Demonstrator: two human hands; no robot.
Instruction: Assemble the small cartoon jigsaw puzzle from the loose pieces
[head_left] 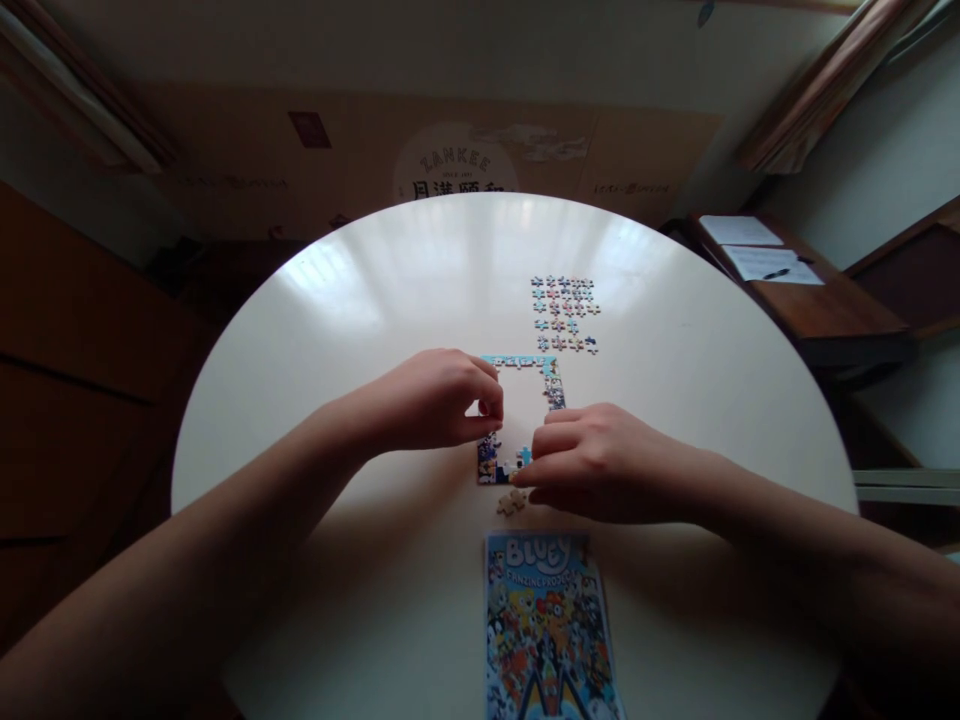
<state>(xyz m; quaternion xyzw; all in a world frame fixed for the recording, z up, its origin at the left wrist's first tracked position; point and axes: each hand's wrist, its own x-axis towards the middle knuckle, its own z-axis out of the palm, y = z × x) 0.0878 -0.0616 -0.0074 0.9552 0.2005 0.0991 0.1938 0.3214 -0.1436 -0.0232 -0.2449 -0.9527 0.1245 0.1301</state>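
Note:
A partly assembled jigsaw puzzle lies on the table as a rectangular frame of joined border pieces, with bare tabletop inside it. My left hand is curled over the frame's left side, thumb and fingertips drawn close together; whatever may be between them is too small to make out. At the lower right of the frame, my right hand has its fingers bent close together over the bottom edge and covers that corner. Its fingertips hide any piece they may hold. Loose tan puzzle pieces lie just below the frame, beside my right thumb.
Several rows of loose puzzle pieces are laid out beyond the frame. Nearest me is a colourful Bluey picture sheet. Everything rests on a round white table. A brown side desk at right bears papers and a pen.

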